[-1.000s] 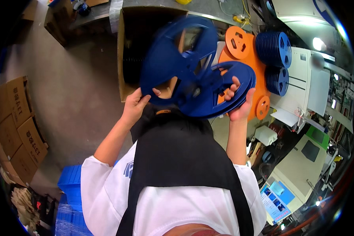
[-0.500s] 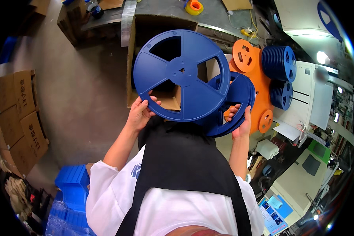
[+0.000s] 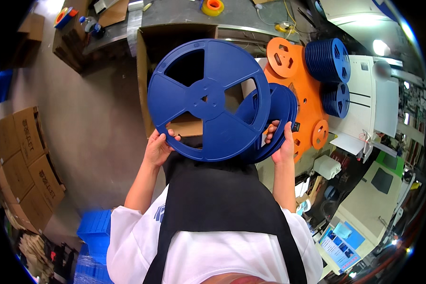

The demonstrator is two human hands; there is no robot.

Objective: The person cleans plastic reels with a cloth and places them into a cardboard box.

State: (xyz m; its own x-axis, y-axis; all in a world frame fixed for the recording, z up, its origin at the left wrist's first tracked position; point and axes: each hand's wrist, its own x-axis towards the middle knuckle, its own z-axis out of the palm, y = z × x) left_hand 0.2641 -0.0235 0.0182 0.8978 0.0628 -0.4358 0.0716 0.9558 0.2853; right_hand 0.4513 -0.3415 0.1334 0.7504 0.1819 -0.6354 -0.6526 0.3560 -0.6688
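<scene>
- We hold a large round blue plastic reel (image 3: 208, 99) with three cut-out windows flat toward the camera, just above the centre of the view.
- Our left hand (image 3: 157, 147) clasps that reel's rim at about 8 o'clock on its disc, fingers curled over the edge and the thumb on the face.
- Our right hand (image 3: 280, 143) sits at about 4 o'clock from the reel's hub, closed on the edges of a stack of further blue plastic reels (image 3: 274, 118) tucked behind the front one and peeking out to its right.
- We cannot tell whether the right fingers also touch the front reel, as its rim overlaps the stack there.
- Behind the reel, at 12 o'clock, an open brown cardboard box (image 3: 144, 57) stands on the grey floor, its inside mostly hidden by the disc.
- At 2 o'clock lie flat orange plastic reels (image 3: 307, 90) of several sizes, and beyond them two rows of blue reels standing on edge (image 3: 327, 59) beside a white machine cabinet (image 3: 378, 104).
- At 12 o'clock near the top rim, a yellow-and-orange roll of tape (image 3: 213, 6) rests on a grey workbench (image 3: 184, 14).
- At 9 o'clock, stacked closed brown cardboard cartons (image 3: 21, 161) line the floor's edge.
- At 7 o'clock, a blue plastic crate (image 3: 93, 227) sits beside our white sleeve, well apart from both hands.
- Our black apron (image 3: 217, 203) fills the lower middle, directly below the reel.
</scene>
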